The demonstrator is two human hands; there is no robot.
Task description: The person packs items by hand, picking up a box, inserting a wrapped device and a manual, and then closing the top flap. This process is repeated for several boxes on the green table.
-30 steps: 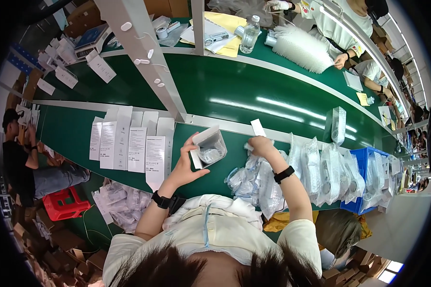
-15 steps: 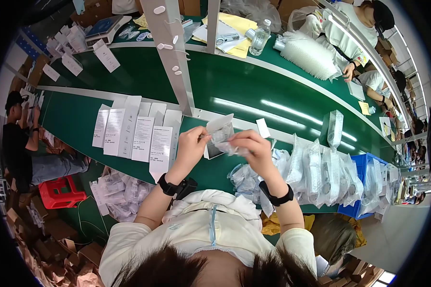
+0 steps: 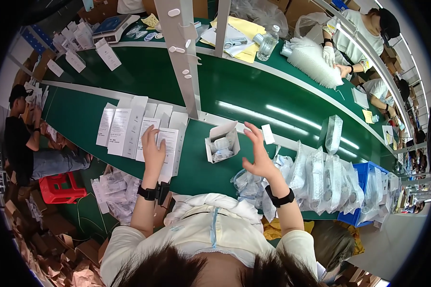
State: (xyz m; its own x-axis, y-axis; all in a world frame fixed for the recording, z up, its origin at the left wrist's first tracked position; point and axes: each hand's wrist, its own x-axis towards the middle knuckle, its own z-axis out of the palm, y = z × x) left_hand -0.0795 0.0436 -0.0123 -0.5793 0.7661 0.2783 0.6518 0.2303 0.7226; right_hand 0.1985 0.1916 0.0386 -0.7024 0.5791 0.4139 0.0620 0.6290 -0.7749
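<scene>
Hovering right hand [image 3: 261, 161] beside box [image 3: 223, 130]

Open white box [image 3: 223, 130], apparently plastic-bagged contents [image 3: 221, 149].

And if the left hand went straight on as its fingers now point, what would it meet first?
Probably the row of white cartons; the left hand points across them. Depth is unclear, so it might instead pass over their tops.
</scene>
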